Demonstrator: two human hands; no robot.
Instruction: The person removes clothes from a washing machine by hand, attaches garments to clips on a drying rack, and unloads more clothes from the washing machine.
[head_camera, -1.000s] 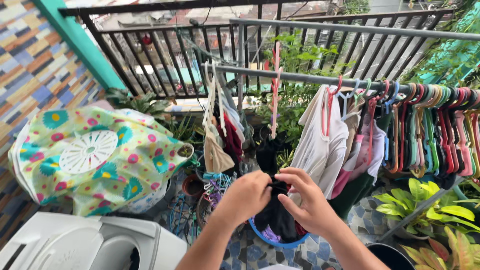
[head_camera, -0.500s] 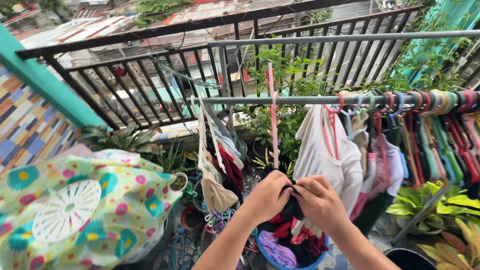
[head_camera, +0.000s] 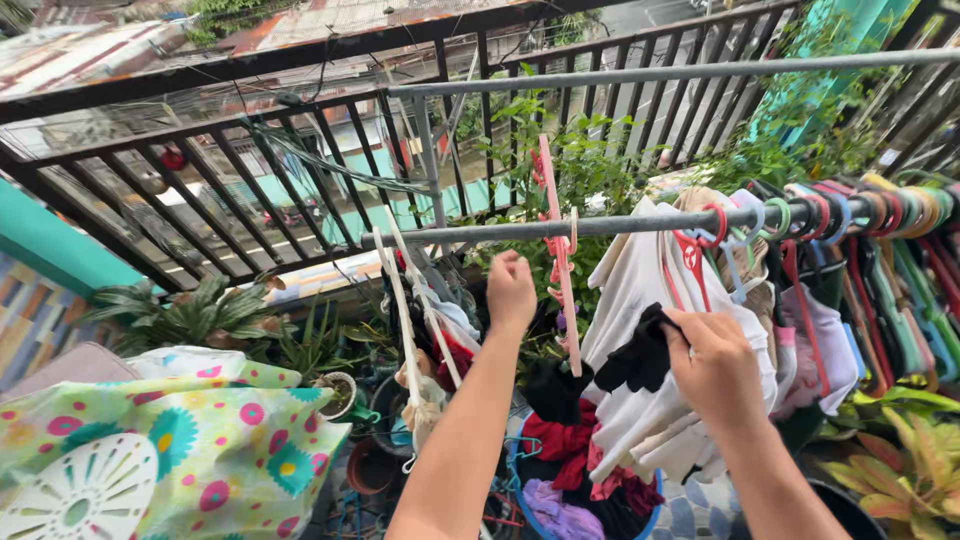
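Hands parted since earlier: our left hand (head_camera: 511, 288) closes near the pink hanger (head_camera: 562, 262) on the rail (head_camera: 470, 230); our right hand (head_camera: 715, 365) grips the black garment (head_camera: 637, 357) beside it. Steady the hanger first.

Floral cover (head_camera: 200, 450) at 8 o'clock, potted plants (head_camera: 200, 315) by black railing (head_camera: 250, 170), coloured hangers (head_camera: 880, 215) at 3, blue basin (head_camera: 580, 505) w/ clothes at 6.
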